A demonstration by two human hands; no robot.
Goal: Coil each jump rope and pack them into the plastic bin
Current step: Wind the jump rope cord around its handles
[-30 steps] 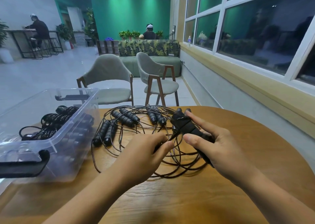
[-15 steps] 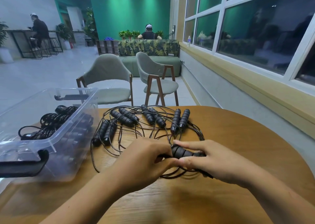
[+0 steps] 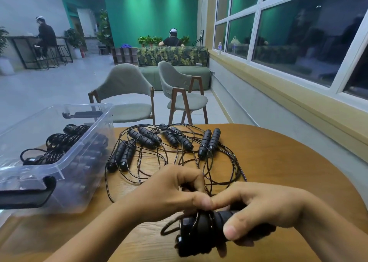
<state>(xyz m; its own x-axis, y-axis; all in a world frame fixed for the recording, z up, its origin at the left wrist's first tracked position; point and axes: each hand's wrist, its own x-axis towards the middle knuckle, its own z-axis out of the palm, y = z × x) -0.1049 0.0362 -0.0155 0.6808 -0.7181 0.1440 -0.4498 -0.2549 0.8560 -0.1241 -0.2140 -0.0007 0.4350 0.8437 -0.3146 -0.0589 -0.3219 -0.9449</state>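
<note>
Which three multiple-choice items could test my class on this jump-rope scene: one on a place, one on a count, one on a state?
1. Where does the clear plastic bin stand?
A. on the left side of the wooden table
B. on a shelf
C. on the person's lap

2. How many loose handles lie on the table beyond the hands?
A. four
B. eight
C. twelve

3. What is the right hand doing?
A. lying flat
B. reaching into the bin
C. gripping the handles of a jump rope

Key: 1 A, the bin sits on the tabletop at left; 2 B, four pairs lie there; 3 C, its fingers curl round the handles.
</note>
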